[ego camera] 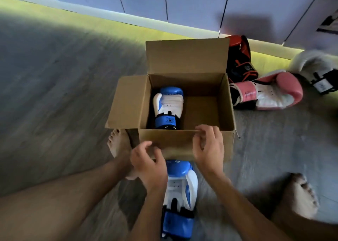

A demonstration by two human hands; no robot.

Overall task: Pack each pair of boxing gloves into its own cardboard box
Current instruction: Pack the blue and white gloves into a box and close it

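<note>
An open cardboard box (201, 87) stands on the floor in front of me, its flaps spread. One blue and white boxing glove (169, 107) lies inside, against the left wall. Its partner, a second blue and white glove (180, 191), lies on the floor between my arms, just short of the box. My left hand (148, 163) hovers with curled fingers near the box's front wall, holding nothing. My right hand (208, 145) is at the front rim, thumb and fingers touching the near edge.
To the right of the box lie a pink and white glove (270, 92), a black and red glove (241, 57) behind it, and a white glove (316, 70) at the far right. My bare feet (118, 143) flank the box. A wall runs along the back.
</note>
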